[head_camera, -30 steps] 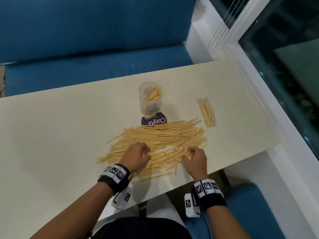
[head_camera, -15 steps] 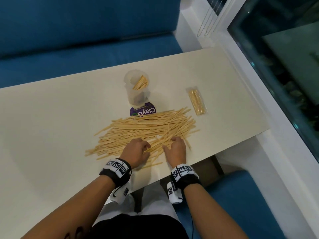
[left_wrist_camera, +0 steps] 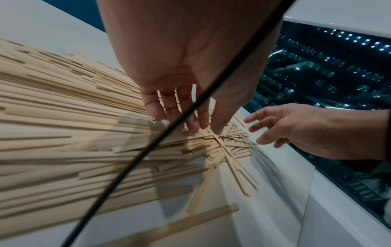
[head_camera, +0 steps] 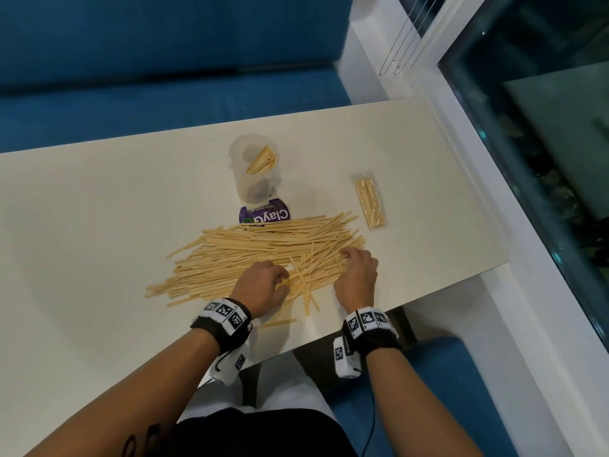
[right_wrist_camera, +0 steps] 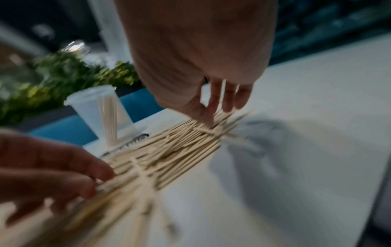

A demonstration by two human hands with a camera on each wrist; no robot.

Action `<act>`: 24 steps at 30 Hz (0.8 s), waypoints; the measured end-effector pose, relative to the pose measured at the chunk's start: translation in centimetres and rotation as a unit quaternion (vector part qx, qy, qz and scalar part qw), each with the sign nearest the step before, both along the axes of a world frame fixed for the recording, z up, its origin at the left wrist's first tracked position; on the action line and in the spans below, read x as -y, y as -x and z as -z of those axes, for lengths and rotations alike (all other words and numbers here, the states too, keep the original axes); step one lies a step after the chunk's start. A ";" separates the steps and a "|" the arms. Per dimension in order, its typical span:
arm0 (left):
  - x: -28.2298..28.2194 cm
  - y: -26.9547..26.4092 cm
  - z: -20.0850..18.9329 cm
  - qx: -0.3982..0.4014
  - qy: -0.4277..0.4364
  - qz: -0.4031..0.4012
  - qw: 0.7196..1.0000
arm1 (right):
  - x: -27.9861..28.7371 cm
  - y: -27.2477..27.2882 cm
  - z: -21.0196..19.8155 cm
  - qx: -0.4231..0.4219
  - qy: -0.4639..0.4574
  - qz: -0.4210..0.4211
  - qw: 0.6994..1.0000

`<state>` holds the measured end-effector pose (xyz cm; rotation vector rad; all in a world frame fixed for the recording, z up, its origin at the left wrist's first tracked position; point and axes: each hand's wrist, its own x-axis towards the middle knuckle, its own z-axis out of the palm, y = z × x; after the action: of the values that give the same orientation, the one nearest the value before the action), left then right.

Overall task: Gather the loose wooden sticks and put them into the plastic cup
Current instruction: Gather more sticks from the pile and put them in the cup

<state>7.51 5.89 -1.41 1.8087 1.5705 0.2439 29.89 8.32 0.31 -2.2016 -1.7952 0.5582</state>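
A wide pile of loose wooden sticks (head_camera: pixel 263 249) lies across the white table (head_camera: pixel 99 225). Behind it stands the clear plastic cup (head_camera: pixel 253 169), upright, with a small bunch of sticks leaning inside. My left hand (head_camera: pixel 283 282) rests on the near middle of the pile, and its fingertips (left_wrist_camera: pixel 190 128) press down on the sticks. My right hand (head_camera: pixel 346 255) is at the pile's right end with its fingers spread loosely (left_wrist_camera: pixel 260 128) and its tips touching stick ends (right_wrist_camera: pixel 215 115). Neither hand holds a stick. The right wrist view is blurred.
A purple ClayGo packet (head_camera: pixel 265 214) lies between cup and pile, partly under the sticks. A clear sealed bag of sticks (head_camera: pixel 370 201) lies to the right. The table's near edge is just behind my wrists. A blue sofa (head_camera: pixel 164 94) runs behind, a window (head_camera: pixel 527 159) on the right.
My right hand has moved right, away from the left hand, to the pile's right end. The left hand stays on the near middle of the pile.
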 end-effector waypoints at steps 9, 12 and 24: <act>-1.9 -4.3 0.0 -0.167 -0.015 -0.030 0.985 | -5.3 -2.7 0.1 0.020 0.066 -0.295 0.953; -2.2 -5.5 0.0 -0.190 -0.019 -0.051 0.980 | -5.6 -2.5 0.5 -0.014 0.058 -0.320 0.946; -2.6 -5.6 -0.3 -0.135 -0.065 -0.113 0.982 | -6.4 -3.3 0.8 -0.095 -0.010 -0.289 0.953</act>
<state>13.09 8.48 -1.08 1.8201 1.9964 0.2159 33.23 14.72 -0.46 -1.5186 -2.3103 0.8253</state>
